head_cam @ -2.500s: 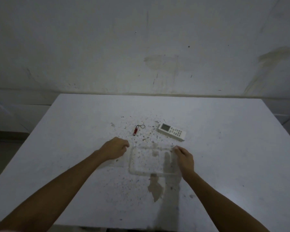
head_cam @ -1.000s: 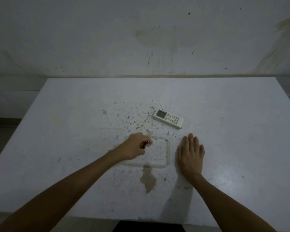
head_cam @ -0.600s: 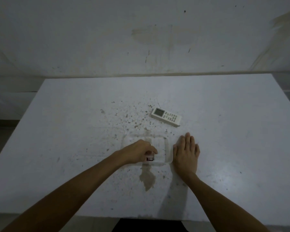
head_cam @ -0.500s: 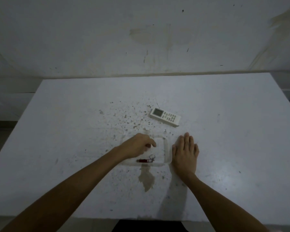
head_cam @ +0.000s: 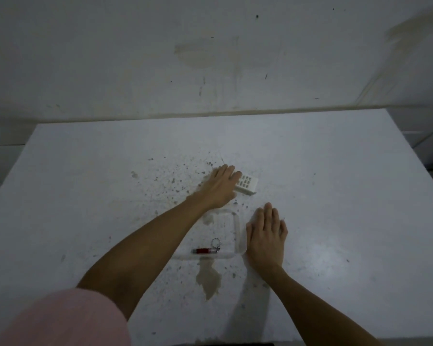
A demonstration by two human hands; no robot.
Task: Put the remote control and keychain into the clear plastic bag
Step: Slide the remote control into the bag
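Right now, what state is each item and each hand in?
Keychain: lying flat within the clear plastic bag's outline, untouched.
Clear plastic bag: flat on the table.
Remote control: on the table, outside the bag, partly under the left hand.
Left hand: on the remote; grip unclear.
Right hand: open, flat beside the bag.

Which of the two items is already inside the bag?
The red keychain, lying within the clear bag; the white remote is outside it, under the left hand.

Bare, dim room, kind unclear: plain workspace, possibly a home.
White surface (head_cam: 335, 196) speckled and stained, pushed against a scuffed, blotched white wall (head_cam: 110, 58); no fittings or equipment-specific cues visible.
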